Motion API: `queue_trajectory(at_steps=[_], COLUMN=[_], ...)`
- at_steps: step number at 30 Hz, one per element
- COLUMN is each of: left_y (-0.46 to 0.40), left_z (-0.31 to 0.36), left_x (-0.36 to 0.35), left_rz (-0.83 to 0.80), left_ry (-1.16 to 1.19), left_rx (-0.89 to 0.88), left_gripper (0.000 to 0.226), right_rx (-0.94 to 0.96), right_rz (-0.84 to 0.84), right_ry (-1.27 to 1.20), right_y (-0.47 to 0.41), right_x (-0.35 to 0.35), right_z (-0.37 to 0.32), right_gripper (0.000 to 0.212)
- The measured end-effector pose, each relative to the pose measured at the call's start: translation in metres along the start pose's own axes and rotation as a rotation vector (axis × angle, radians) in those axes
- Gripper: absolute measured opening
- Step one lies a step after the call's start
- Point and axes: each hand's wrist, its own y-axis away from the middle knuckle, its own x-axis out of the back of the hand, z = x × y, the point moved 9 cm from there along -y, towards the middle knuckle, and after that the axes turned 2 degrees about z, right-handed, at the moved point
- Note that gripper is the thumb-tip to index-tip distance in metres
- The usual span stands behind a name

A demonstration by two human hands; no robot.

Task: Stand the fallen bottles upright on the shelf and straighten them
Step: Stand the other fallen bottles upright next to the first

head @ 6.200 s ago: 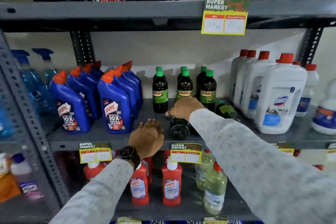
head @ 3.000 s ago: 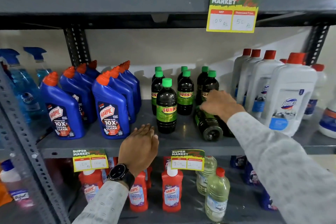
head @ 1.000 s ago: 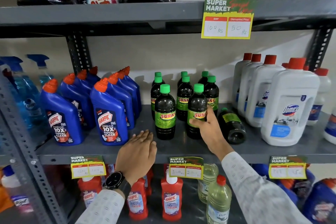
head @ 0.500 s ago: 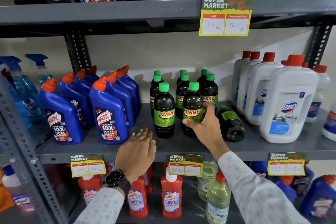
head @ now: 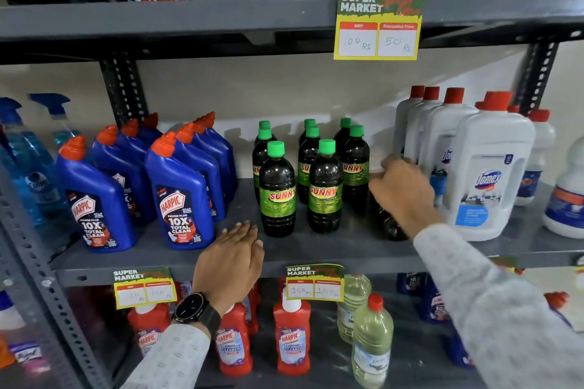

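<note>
Several dark Sunny bottles with green caps stand upright mid-shelf; the two front ones are the left front bottle (head: pixel 277 196) and the right front bottle (head: pixel 325 193). One more Sunny bottle (head: pixel 390 227) lies on its side to their right, base toward me, mostly hidden under my right hand (head: pixel 403 194). That hand is curled over the fallen bottle's upper part, thumb on its left side. My left hand (head: pixel 230 262) rests flat on the grey shelf's (head: pixel 316 249) front edge, fingers together, holding nothing.
Blue Harpic bottles (head: pixel 177 199) stand close on the left. Large white Domex jugs (head: pixel 489 174) stand just right of the fallen bottle. Price tags (head: pixel 314 283) hang on the shelf edge. Red Harpic bottles and clear bottles fill the shelf below.
My right hand left the front right Sunny bottle, now standing upright, and moved right onto the lying bottle. My left hand stayed on the shelf edge.
</note>
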Motion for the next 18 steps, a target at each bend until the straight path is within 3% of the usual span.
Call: queue_trajectory(at_steps=[3, 6, 11, 18], left_y=[0.001, 0.0, 0.001, 0.001], left_z=[-0.001, -0.001, 0.0, 0.002], left_x=[0.0, -0.001, 0.002, 0.003], left_rz=[-0.007, -0.016, -0.026, -0.024], left_ry=[-0.006, 0.002, 0.02, 0.005], left_rx=[0.005, 0.002, 0.005, 0.008], left_gripper=[0.057, 0.057, 0.058, 0.06], right_rx=[-0.203, -0.38, -0.554, -0.495], right_rz=[-0.474, -0.654, -0.696, -0.534], right_ry=[0.125, -0.073, -0.248, -0.402], right_y=[-0.01, -0.003, 0.016, 0.013], right_x=[-0.033, -0.051, -0.064, -0.039], right_z=[0.031, 0.049, 0.063, 0.059], right_gripper=[0.031, 0.04, 0.064, 0.068])
